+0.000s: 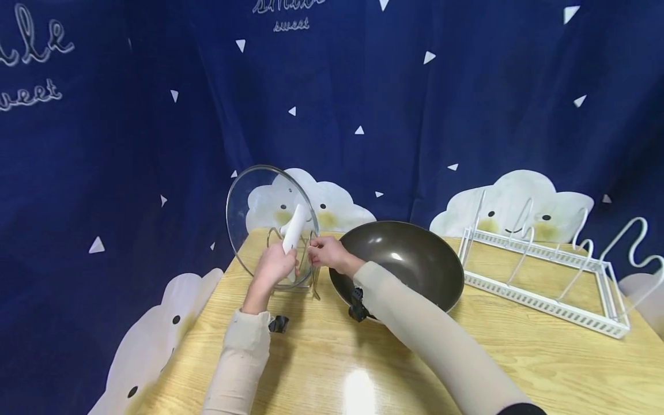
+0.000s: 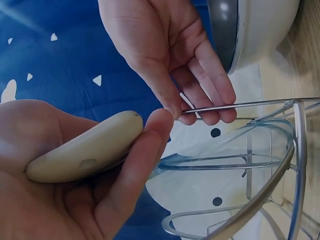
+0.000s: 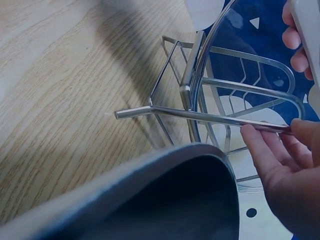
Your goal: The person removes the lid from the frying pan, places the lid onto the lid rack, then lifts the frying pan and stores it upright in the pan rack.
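Note:
A round glass lid [image 1: 250, 202] with a metal rim stands on edge at the left of the table. My left hand [image 1: 275, 265] grips its white handle [image 1: 294, 227]. In the left wrist view, the handle [image 2: 87, 150] lies between the palm and fingers. The lid's lower rim sits between the wires of a small metal wire rack [image 3: 200, 116]. My right hand [image 1: 331, 253] pinches the rack's near upright wire between thumb and fingers, close to the left hand. Beside the right hand is a dark wok [image 1: 404, 253], partly hidden by the right forearm.
At the right of the wooden table [image 1: 321, 369] stands a larger white rack [image 1: 539, 305] with several wavy upright wires. A blue curtain [image 1: 332, 86] with white clouds and triangles hangs behind and to the left.

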A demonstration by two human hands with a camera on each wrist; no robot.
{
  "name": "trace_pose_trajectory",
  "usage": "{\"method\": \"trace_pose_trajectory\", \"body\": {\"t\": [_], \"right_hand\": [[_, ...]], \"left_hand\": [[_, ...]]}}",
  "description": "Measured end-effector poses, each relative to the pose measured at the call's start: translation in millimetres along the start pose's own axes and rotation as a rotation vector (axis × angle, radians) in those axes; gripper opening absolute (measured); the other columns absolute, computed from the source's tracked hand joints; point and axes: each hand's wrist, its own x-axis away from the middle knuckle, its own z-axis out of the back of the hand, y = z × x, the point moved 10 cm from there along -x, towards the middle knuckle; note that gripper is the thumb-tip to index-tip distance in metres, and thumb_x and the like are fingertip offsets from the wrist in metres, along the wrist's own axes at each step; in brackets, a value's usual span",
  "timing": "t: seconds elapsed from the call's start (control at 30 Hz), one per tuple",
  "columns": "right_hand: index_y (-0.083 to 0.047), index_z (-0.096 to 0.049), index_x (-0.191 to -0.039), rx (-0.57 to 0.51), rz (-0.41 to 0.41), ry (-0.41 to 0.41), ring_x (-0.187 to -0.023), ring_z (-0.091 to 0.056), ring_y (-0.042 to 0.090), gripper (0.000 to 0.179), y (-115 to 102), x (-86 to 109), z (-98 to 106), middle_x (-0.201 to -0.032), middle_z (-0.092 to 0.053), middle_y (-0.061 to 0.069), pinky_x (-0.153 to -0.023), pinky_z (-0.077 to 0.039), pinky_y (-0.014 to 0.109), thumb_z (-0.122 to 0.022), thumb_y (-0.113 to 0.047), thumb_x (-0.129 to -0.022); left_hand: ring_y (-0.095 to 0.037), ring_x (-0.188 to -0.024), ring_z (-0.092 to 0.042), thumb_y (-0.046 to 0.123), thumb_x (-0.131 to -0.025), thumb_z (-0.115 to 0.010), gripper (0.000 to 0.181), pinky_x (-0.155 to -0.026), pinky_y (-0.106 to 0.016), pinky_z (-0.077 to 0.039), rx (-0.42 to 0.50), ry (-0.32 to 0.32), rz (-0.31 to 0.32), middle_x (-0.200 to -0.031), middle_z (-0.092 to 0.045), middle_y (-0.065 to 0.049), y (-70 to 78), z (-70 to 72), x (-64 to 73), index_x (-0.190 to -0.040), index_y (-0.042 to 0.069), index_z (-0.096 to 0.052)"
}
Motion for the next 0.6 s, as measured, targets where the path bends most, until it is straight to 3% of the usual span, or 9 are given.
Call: {"method": "trace_pose_trajectory", "body": {"t": [0.23,0.4,0.6], "right_hand": [[0.011,-0.058,-0.107,-0.004,-0.023,0.007,-0.085,-0.064,0.034,0.022,0.7,2.2,0.6,-0.091,-0.064,0.023,-0.077,-0.056,0.037,-0.051,-0.007,-0.097],[0.009,-0.061,-0.101,0.034,0.012,0.037,-0.084,-0.064,0.036,0.018,-3.3,3.4,3.8,-0.083,-0.063,0.018,-0.079,-0.055,0.043,-0.053,-0.006,-0.096],[0.006,-0.066,-0.097,0.121,0.03,0.09,-0.08,-0.067,0.031,0.016,-5.8,6.1,7.8,-0.088,-0.065,0.021,-0.07,-0.057,0.034,-0.056,-0.007,-0.094]], "left_hand": [[-0.023,-0.063,-0.06,0.018,-0.093,-0.047,0.031,-0.051,-0.029,-0.047,-0.07,0.02,-0.008,-0.079,-0.063,-0.012,6.0,0.0,1.4,-0.111,-0.006,-0.051],[-0.028,-0.072,-0.063,0.017,-0.091,-0.048,0.038,-0.062,-0.036,-0.052,-0.094,0.029,-0.016,-0.083,-0.063,-0.015,8.2,0.5,1.3,-0.118,-0.009,-0.046],[-0.03,-0.074,-0.063,0.014,-0.089,-0.049,0.04,-0.062,-0.037,-0.051,-0.102,0.024,-0.021,-0.079,-0.064,-0.013,9.0,-0.9,3.1,-0.12,-0.01,-0.044]]}}
